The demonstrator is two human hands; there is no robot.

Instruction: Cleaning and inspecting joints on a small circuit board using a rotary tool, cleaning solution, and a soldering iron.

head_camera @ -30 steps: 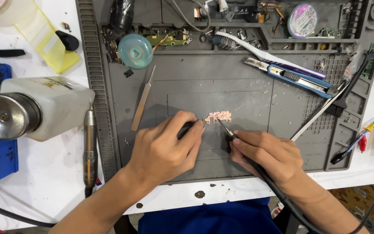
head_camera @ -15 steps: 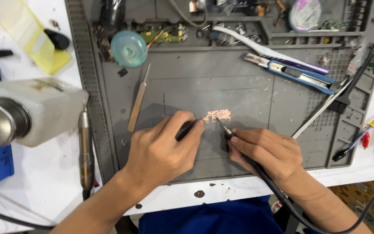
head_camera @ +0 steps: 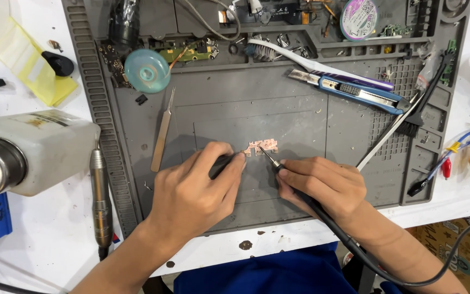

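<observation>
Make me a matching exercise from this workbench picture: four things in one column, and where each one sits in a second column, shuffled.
1. utility knife
2. teal round disc
3. metal tweezers
4. small pink board piece

A. between the two hands
B. upper right of the grey mat
C. upper left of the mat
D. left part of the mat, below the disc

Pairs: 1-B, 2-C, 3-D, 4-A

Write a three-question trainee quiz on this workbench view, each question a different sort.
1. True or false: the right hand holds a corded pen-like tool with its tip at the small pink piece.
2. What lies nearest the blue utility knife? A) white brush B) metal tweezers
3. The left hand pinches a ____ coloured tool.

Key: 1 true; 2 A; 3 dark.
</observation>
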